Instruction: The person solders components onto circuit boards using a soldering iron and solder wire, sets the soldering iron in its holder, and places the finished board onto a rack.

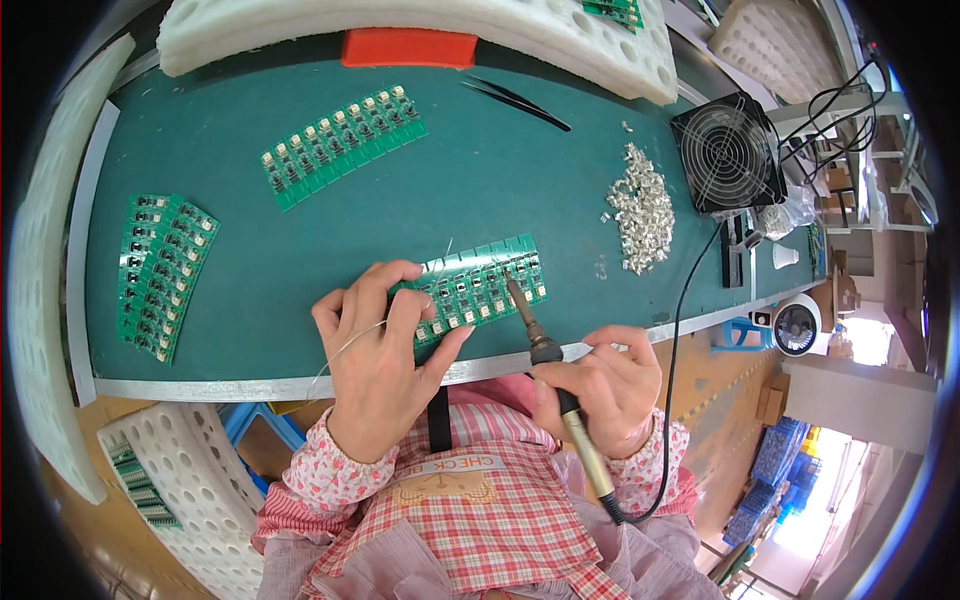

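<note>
A green circuit board panel (478, 288) with a row of small components lies near the table's front edge. Thin solder wire (345, 348) runs through the fingers of my left hand (372, 355), its free end rising over the panel. That hand's fingertips also rest at the panel's left end. In my right hand (608, 392) is a soldering iron (540, 343), gripped by its handle. Its tip meets the panel's right part, at or just above a component; actual contact is too small to tell.
Similar panels lie at the upper middle (342, 146) and overlapped on the left (165, 275). Black tweezers (518, 105) and a red block (408, 48) lie at the back. A pile of small metal parts (640, 212) sits right, beside a black fan (722, 152). The iron's cord (684, 330) crosses the front edge.
</note>
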`<control>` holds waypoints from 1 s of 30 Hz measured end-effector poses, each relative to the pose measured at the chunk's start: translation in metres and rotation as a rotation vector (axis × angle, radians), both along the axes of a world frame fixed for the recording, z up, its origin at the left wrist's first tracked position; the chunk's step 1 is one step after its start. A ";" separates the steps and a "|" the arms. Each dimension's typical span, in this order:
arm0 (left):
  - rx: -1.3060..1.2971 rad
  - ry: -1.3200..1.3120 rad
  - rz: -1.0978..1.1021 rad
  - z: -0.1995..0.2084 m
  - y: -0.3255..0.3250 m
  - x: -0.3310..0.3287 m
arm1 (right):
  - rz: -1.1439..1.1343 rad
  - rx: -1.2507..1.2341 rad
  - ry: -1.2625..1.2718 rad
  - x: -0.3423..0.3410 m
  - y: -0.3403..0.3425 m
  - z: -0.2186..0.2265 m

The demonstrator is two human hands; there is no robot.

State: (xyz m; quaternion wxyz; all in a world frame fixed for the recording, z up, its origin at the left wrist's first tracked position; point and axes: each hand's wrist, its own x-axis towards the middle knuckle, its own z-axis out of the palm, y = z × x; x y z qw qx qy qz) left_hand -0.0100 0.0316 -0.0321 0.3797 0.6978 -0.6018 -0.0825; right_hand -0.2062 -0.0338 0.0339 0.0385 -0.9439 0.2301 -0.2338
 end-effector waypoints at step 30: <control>-0.041 0.044 -0.055 0.010 -0.019 -0.006 | -0.057 0.399 -0.764 -0.007 -0.009 -0.075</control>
